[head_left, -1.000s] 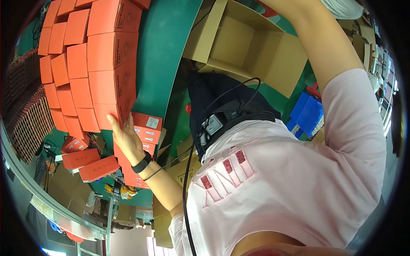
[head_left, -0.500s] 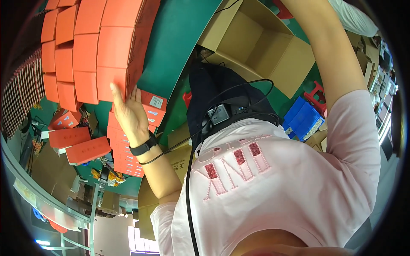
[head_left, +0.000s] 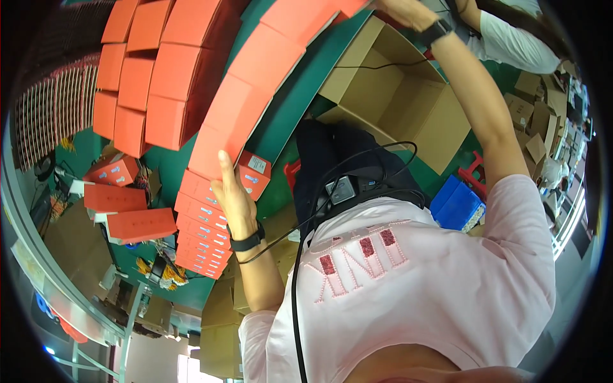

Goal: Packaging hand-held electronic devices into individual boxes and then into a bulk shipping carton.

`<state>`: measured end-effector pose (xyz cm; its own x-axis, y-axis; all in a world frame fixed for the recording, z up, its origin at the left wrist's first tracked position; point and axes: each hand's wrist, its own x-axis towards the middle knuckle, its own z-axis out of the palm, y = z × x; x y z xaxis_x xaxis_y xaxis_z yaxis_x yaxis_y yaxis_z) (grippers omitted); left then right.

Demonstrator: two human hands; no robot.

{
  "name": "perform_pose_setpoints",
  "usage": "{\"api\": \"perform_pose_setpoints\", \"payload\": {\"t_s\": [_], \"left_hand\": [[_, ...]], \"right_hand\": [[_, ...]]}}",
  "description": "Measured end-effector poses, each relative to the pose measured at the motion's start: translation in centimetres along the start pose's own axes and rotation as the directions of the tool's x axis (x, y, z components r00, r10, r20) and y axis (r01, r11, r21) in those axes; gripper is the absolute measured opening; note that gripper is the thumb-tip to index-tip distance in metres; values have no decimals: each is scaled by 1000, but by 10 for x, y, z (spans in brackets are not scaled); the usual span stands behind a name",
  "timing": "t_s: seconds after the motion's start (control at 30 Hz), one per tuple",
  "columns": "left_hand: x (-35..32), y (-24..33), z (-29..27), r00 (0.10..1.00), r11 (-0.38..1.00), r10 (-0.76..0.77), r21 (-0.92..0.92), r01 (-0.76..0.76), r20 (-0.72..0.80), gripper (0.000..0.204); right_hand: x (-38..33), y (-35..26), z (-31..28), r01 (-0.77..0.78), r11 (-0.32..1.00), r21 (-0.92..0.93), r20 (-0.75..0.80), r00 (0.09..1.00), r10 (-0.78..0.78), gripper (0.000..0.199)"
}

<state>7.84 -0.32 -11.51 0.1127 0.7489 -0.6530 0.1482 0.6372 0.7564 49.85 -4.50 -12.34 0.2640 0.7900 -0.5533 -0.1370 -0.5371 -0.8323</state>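
Note:
A curved row of several red boxes (head_left: 264, 57) is held squeezed between my two hands, apart from the main stack. My left hand (head_left: 235, 201) presses against the near end of the row, thumb up along the last box. At the top edge my right hand (head_left: 405, 13) is at the far end; its fingertips are partly hidden. Left of the row stands the remaining stack of red boxes (head_left: 169, 76) on the green table (head_left: 300, 96). Beneath my left hand's end is a lower stack of red boxes (head_left: 201, 223) with pale printed marks.
An open cardboard box (head_left: 440, 127) stands right of the table edge. Loose red boxes (head_left: 140, 225) lie at the left. A blue bin (head_left: 456, 204) and a red stool (head_left: 471, 169) are to the right. Another person's sleeve (head_left: 517, 45) shows at top right. A black cable (head_left: 295, 300) hangs across my front.
The row of red boxes has come away from the stack, toward me and to the right, between my hands. My right hand has come into view at the top.

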Motion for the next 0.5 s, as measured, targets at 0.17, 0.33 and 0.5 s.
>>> {"api": "perform_pose_setpoints", "payload": {"t_s": [0.17, 0.33, 0.5], "left_hand": [[-15, 7, 4, 998, 987, 6, 161, 4, -66, 45], [-23, 6, 23, 981, 963, 164, 200, -181, 100, 49], [-46, 8, 104, 940, 890, 156, 368, -267, 305, 47]], "right_hand": [[-68, 35, 1, 51, 996, 77, -91, 995, -44, 50], [-162, 80, -19, 77, 997, 32, -322, 945, -63, 54], [-277, 174, -26, 227, 934, 276, -673, 739, 19, 58]]}}
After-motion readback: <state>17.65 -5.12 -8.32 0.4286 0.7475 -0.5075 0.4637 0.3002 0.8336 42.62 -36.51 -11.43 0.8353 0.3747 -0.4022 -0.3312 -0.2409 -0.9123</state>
